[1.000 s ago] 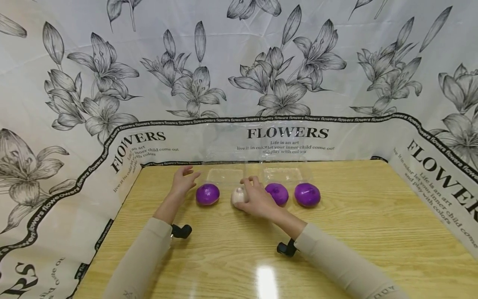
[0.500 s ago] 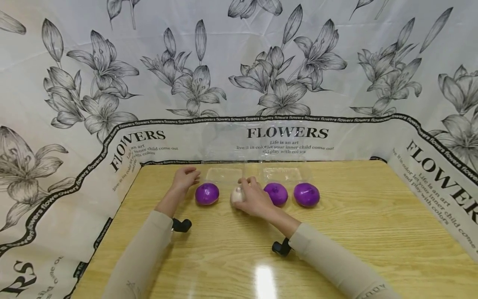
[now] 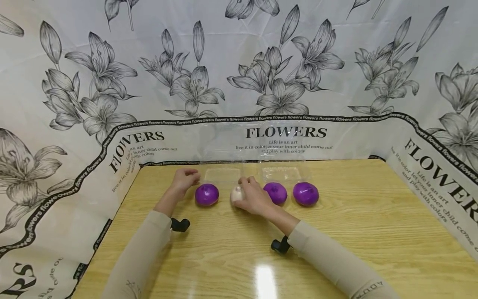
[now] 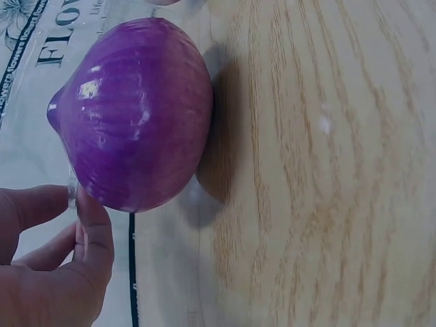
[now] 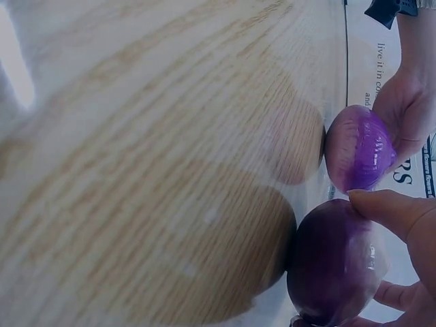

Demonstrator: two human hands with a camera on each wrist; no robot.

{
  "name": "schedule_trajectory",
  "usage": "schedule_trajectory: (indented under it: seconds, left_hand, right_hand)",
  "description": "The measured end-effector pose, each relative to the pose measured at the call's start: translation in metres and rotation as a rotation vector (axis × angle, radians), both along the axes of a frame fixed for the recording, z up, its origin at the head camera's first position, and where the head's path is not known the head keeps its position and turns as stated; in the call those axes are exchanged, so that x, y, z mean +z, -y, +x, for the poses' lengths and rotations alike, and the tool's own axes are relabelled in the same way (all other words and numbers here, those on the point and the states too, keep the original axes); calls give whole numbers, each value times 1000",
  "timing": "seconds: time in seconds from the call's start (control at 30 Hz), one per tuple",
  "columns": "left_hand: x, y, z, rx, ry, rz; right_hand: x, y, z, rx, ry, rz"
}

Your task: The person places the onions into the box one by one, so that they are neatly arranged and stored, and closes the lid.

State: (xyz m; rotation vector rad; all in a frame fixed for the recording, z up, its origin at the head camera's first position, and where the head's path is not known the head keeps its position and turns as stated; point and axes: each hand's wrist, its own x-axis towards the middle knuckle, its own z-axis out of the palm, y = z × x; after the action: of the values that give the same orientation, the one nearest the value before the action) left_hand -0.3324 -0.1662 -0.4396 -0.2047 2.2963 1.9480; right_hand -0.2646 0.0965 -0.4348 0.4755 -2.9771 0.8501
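Observation:
My left hand (image 3: 184, 180) pinches the edge of a clear plastic box (image 3: 223, 175); that thin edge shows between thumb and finger in the left wrist view. A purple onion (image 3: 207, 194) sits on the table just right of this hand. My right hand (image 3: 254, 196) grips a rounded onion (image 3: 236, 195), which looks pale in the head view. In the right wrist view the onion (image 5: 332, 269) between thumb and fingers looks dark purple, and the left purple onion (image 5: 359, 148) lies beyond it. The fingers hide much of the gripped onion.
Two more purple onions, one (image 3: 276, 193) beside my right hand and one (image 3: 306, 194) farther right, rest on the wooden table (image 3: 358, 232). A second clear box (image 3: 285, 173) stands behind them. Flower-printed cloth (image 3: 209, 141) encloses the back and sides.
My left fingers have drawn together at the box's edge. My right hand stays on the gripped onion, its forearm shifted slightly left. The other onions keep their places.

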Motion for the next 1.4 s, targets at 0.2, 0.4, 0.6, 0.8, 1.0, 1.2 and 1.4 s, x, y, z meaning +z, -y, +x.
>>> schedule_trajectory:
  seconds: [0.2,0.4,0.6,0.8,1.0,1.2,1.4]
  left_hand:
    - [-2,0,0,-5,-4,17]
    - [-3,1,-1,2,-5,32]
    - [-1,1,-1,2,-1,60]
    - [-3,0,-2,9,-5,84]
    - [-5,-1,-1,11,-4,86]
    - [-4,-1,1,14,-6,90]
    - [-5,-1,2,12,-1,118]
  right_hand:
    - [-2,-2,-1,9,30,-31]
    - [-6,-6,-4,29,34,-54]
    - [-5,-7,-3,36,27,-68]
    - [0,-10,3,54,10,-67]
    - [10,-13,6,71,4,-103]
    - [21,-10,4,84,12,-139]
    - [26,-6,-2,111,-31,-151]
